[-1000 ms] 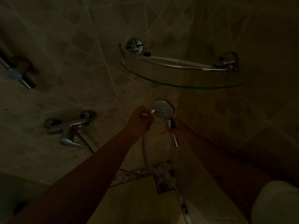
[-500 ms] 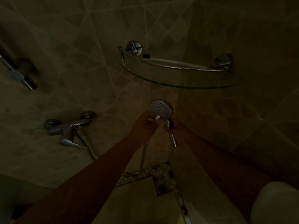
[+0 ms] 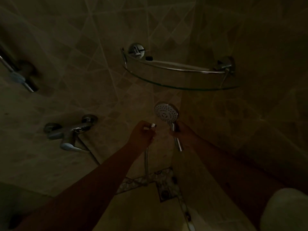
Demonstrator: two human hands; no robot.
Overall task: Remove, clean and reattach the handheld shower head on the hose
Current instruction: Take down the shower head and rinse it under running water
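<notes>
We see the shower head (image 3: 166, 113) held up in the shower corner, spray face toward the camera, below the glass shelf (image 3: 180, 87). Our right hand (image 3: 184, 131) is wrapped around its handle, whose lower end sticks out under the hand, apart from the hose. Our left hand (image 3: 141, 133) grips the hose (image 3: 146, 161) just below its metal end fitting (image 3: 153, 125); the fitting sits beside the handle, not touching it. Hose hangs down toward the floor drain (image 3: 165, 193). Chrome mixer tap (image 3: 73, 130) is on the wall to the left, a rail bracket (image 3: 18, 75) further up-left. Very dim scene.
</notes>
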